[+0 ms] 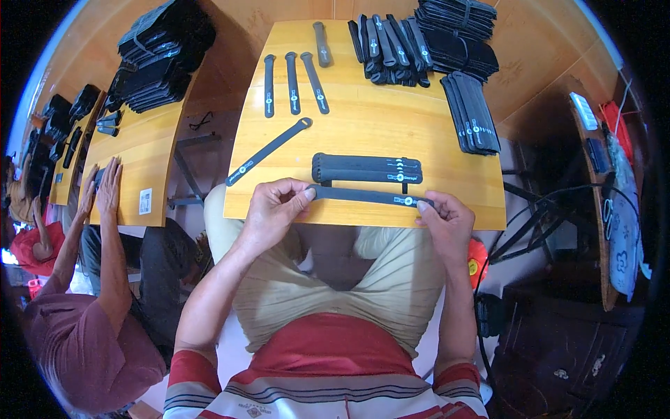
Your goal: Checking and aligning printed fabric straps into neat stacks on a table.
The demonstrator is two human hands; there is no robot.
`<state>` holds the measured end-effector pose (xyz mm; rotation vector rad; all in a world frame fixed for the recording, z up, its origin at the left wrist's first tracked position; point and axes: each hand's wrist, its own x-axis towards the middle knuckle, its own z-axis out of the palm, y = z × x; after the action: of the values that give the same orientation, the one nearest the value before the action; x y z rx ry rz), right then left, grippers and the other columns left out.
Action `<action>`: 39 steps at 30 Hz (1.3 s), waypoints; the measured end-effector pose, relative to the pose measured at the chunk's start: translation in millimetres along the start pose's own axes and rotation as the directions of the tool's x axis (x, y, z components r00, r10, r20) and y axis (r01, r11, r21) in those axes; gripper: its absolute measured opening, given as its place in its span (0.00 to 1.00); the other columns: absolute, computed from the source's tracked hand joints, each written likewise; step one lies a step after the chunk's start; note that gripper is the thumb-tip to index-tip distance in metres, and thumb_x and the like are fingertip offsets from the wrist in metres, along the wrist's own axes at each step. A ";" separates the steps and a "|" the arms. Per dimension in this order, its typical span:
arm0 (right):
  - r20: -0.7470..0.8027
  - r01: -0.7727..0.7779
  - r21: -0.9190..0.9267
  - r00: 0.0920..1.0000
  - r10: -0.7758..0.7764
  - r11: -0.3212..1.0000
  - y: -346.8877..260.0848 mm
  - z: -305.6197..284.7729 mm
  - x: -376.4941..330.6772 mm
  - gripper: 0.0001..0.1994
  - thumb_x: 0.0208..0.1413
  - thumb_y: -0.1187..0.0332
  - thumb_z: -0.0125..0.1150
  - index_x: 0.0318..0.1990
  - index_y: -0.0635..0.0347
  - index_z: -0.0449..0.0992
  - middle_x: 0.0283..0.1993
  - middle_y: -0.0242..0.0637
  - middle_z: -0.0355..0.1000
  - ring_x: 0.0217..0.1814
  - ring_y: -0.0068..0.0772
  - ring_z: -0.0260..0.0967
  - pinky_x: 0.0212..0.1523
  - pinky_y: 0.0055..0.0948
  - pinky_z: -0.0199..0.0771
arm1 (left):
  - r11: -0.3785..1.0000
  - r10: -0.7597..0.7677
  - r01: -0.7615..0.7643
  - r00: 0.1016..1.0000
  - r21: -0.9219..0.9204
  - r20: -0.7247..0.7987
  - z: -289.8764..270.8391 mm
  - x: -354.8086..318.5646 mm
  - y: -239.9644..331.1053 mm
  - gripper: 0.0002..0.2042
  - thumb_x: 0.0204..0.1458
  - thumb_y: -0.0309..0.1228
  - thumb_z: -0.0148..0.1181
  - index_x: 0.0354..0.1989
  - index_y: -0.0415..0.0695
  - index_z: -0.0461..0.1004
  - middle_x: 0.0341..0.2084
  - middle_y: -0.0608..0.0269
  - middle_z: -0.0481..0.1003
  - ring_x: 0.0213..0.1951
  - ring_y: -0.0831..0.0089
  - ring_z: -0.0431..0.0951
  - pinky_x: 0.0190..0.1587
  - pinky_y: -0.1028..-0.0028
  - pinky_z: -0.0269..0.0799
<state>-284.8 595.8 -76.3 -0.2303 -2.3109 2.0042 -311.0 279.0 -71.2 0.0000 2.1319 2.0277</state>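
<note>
Yellow wooden table [391,126], 5 loose dark straps [293,84], stacked straps [342,169], black pile [447,52]

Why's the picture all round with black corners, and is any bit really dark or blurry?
Head view: a fisheye lens makes the round picture and black corners; head view, lower right: the brown cabinet sits in deep shade; head view, middle: the dark strap between the left hand and right hand looks fairly clear.

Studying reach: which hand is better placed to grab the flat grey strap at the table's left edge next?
Likely the left hand, nearer that flat grey strap than the right hand; both hold another strap.
</note>
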 end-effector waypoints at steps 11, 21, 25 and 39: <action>-0.020 0.047 -0.093 0.999 -0.049 0.995 10.6 1.7 32.0 0.11 0.61 0.75 0.65 0.49 0.68 0.81 0.38 0.34 0.79 0.34 0.20 0.75 0.34 0.22 0.80 | 0.985 -0.043 0.052 0.997 0.163 -0.061 0.0 29.5 -3.7 0.06 0.61 0.25 0.64 0.36 0.34 0.82 0.20 0.70 0.77 0.24 0.86 0.71 0.27 0.81 0.67; -0.015 0.070 -0.186 0.997 -0.074 0.980 2.6 3.4 44.7 0.09 0.62 0.77 0.62 0.48 0.67 0.81 0.35 0.34 0.74 0.27 0.20 0.70 0.24 0.21 0.74 | 0.974 -0.106 0.115 0.993 0.195 -0.054 1.6 40.3 -1.1 0.06 0.60 0.25 0.65 0.39 0.33 0.82 0.23 0.67 0.78 0.24 0.85 0.73 0.28 0.81 0.70; -0.012 0.099 -0.250 0.994 -0.105 0.963 3.0 5.4 46.2 0.08 0.62 0.77 0.62 0.46 0.68 0.81 0.35 0.36 0.74 0.26 0.20 0.70 0.23 0.21 0.72 | 0.964 -0.098 0.114 0.992 0.241 -0.078 2.4 40.9 -0.4 0.05 0.58 0.23 0.66 0.37 0.33 0.82 0.21 0.66 0.79 0.23 0.85 0.73 0.26 0.81 0.69; -0.027 0.157 -0.389 0.983 -0.181 0.908 7.6 4.8 49.1 0.07 0.57 0.78 0.66 0.42 0.68 0.81 0.35 0.39 0.77 0.34 0.27 0.75 0.36 0.25 0.74 | 0.937 -0.152 0.170 0.985 0.304 -0.081 0.6 40.4 7.2 0.04 0.56 0.23 0.68 0.36 0.33 0.83 0.23 0.63 0.81 0.25 0.84 0.76 0.28 0.81 0.72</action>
<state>-333.4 600.0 -86.6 -0.1059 -2.5648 1.4297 -351.5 285.6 -69.8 -0.1820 2.3772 1.6044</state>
